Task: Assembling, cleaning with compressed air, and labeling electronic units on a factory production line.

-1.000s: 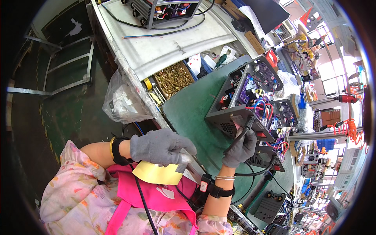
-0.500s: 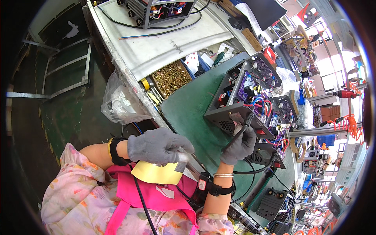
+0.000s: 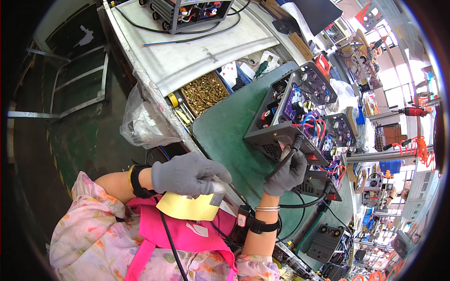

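My left hand (image 3: 187,174), in a grey glove, pinches a yellow backing sheet (image 3: 187,207) with a grey patch at its right corner. The sheet hangs over my pink apron (image 3: 154,218). Further right, my gloved right hand (image 3: 287,175) is closed around a black cable (image 3: 280,164) close to where it enters the dark end panel (image 3: 269,143) of an open-topped electronics unit (image 3: 300,105). A bare fingertip of that hand rests against the panel, beside a small pale patch. Purple circuit boards and coloured wires show inside the unit.
A green mat (image 3: 220,126) lies under the unit. Beyond it sit a box of brass-coloured screws (image 3: 204,93) and a green-handled tool (image 3: 261,69). Another unit (image 3: 197,16) stands far left. A plastic bag (image 3: 147,124) hangs at the bench edge; a second cable (image 3: 302,205) loops right.
Both hands keep nearly the same place and grip. The view has shifted very slightly.
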Motion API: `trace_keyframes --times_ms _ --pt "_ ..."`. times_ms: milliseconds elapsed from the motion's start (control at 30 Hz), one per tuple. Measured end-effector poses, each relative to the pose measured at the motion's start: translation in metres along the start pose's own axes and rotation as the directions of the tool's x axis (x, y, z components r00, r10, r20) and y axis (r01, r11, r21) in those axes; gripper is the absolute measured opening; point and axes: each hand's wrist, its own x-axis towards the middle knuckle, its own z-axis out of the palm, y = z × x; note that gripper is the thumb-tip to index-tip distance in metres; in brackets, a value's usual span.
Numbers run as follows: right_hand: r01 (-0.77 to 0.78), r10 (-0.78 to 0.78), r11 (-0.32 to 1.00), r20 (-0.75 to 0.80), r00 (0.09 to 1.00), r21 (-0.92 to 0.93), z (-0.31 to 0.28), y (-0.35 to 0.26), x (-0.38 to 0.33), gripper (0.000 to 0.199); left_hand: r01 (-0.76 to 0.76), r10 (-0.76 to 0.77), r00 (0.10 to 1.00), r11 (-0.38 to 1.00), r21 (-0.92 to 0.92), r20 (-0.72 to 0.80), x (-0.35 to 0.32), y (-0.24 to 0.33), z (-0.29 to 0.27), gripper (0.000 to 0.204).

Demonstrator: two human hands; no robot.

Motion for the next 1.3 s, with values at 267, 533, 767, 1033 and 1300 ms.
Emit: trace_keyframes --times_ms 267,533,767,1033,1300 --pt "-0.032 0.031 0.999 -0.068 0.997 -0.021 0.011 -0.01 -0.003 0.013 -0.017 0.017 1.0 1.0 0.025 0.014 -0.001 0.004 -0.002 0.033" --pt "0.113 -0.14 0.973 -0.127 0.982 -0.203 0.016 -0.001 0.003 0.032 0.113 -0.113 0.994 0.992 -0.05 0.01 0.001 0.016 0.002 0.035" --pt "-0.002 -0.06 0.959 -0.214 0.975 -0.282 0.003 -0.006 0.003 0.05 0.143 -0.151 0.985 0.985 -0.097 -0.081 0.0 0.017 0.007 0.033" --pt "-0.16 0.166 0.971 -0.017 0.986 0.18 -0.011 -0.029 0.003 0.018 0.139 -0.155 0.982 0.98 -0.142 -0.108 -0.006 0.016 0.006 0.033" --pt "-0.469 0.389 0.883 0.588 0.71 -0.017 0.004 -0.029 0.02 0.02 0.06 -0.061 0.998 0.997 -0.054 -0.016 -0.008 0.04 0.023 0.031"
